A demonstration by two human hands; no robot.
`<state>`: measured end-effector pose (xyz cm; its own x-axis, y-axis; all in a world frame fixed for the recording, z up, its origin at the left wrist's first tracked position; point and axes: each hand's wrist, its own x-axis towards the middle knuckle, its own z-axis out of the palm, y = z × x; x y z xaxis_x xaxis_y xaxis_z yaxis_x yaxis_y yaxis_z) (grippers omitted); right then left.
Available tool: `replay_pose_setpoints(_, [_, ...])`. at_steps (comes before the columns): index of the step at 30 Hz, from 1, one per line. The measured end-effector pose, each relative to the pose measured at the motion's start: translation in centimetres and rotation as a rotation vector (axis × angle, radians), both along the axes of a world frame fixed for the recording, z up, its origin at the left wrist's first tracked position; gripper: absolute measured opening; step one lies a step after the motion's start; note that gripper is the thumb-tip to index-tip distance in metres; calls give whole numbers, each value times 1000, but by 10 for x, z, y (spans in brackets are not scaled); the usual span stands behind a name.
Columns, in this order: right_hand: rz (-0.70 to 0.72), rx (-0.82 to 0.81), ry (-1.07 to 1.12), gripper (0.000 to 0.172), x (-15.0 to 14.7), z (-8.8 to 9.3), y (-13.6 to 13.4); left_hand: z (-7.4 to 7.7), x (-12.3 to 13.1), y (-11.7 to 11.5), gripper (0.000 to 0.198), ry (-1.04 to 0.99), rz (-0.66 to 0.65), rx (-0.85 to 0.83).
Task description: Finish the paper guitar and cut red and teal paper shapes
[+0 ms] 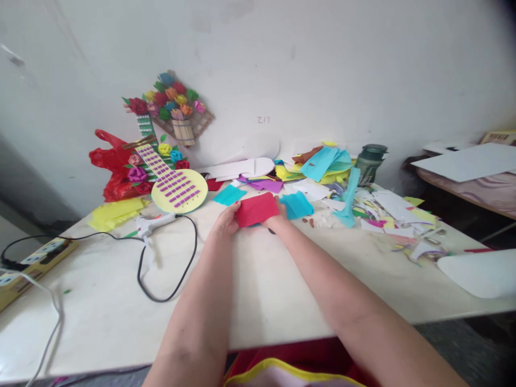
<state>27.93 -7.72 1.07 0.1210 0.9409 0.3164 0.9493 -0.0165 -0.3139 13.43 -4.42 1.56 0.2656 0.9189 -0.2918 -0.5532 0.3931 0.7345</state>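
Observation:
A red sheet of crepe paper [256, 209] lies just above the table, held at both ends. My left hand [226, 219] pinches its left edge, fingers closed on the paper. My right hand [278, 216] grips the right edge, fingers curled under it. Something dark shows under my right hand, too hidden to name. A teal paper piece [296, 205] lies just right of my right hand, another teal piece [229, 194] just beyond my left hand.
A white glue gun [155, 223] with a black cord [167, 279] lies left. A yellow paper guitar [177, 189], paper flowers [174, 102] and a red bag [115, 169] stand against the wall. Scraps [387, 215], a green jar [371, 161], a power strip [34, 260].

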Motion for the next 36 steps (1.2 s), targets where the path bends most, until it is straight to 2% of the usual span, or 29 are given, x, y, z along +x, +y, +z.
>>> replay_pose_setpoints(2, [-32, 14, 2, 51, -2, 0, 0, 1, 0, 0, 13, 4, 3, 7])
replay_pose_setpoints(10, [-128, 18, 10, 35, 1, 6, -9, 7, -5, -1, 7, 21, 51, 18])
replay_pose_setpoints(19, [-174, -16, -31, 42, 17, 15, -3, 6, -10, 1, 5, 16, 21, -11])
replay_pose_setpoints(24, [-300, -46, -9, 49, 43, 22, 3, 5, -10, 3, 6, 35, 43, -13])
replay_pose_setpoints(31, [-462, -145, 49, 47, 96, 17, -2, 1, -9, 4, 13, 3, 9, 35])
replay_pose_setpoints(34, [-525, -138, -24, 44, 100, 16, -7, 1, -7, 5, 16, -6, 1, 32])
replay_pose_setpoints(36, [-518, -84, -80, 42, 95, 19, -8, 1, -6, 4, 20, -4, 8, 18])
